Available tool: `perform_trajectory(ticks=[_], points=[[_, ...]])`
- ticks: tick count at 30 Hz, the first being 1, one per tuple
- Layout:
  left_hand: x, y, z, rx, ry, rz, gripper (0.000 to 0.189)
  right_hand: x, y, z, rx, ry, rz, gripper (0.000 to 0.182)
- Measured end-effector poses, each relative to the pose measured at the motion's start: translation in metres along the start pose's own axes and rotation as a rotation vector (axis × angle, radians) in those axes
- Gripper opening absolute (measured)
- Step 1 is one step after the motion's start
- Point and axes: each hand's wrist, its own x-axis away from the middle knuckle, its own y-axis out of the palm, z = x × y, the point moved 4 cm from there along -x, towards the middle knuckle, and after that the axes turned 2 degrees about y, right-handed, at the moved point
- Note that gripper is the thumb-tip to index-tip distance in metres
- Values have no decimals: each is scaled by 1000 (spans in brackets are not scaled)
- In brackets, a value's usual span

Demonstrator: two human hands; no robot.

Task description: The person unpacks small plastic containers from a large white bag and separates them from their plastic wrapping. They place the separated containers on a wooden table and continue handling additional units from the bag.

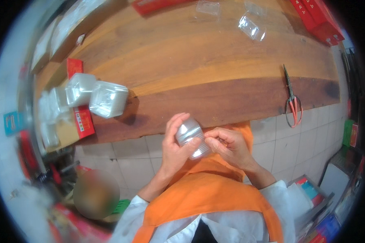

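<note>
My left hand (177,141) grips a stack of nested clear plastic trays (191,136) in front of the orange apron (197,194). The thumb lies across the near side of the stack and the fingers wrap its far side. At the stack's right edge, the thumb and forefinger of my right hand (226,145) are pinched together against the tray rims. Whether a single rim is caught between those fingertips is too small to tell. Both hands are just off the near edge of the wooden table (200,66).
More stacked clear trays (109,98) stand on and beside a red-flapped cardboard box (84,121) at left. Scissors with red handles (293,103) overhang the table's front edge at right. Loose clear trays (252,29) lie at the back, near a red box (318,22).
</note>
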Motion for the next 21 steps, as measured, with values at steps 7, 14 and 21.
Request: perform_trajectory(ticks=[7, 14, 21], points=[[1, -1, -2, -7, -18, -9, 56, 0, -1, -2, -7, 42, 2, 13], [2, -2, -9, 126, -154, 13, 54, 3, 0, 2, -122, 116, -28, 15], [3, 0, -5, 177, -206, 23, 54, 7, 0, 8, -165, 156, -86, 10]])
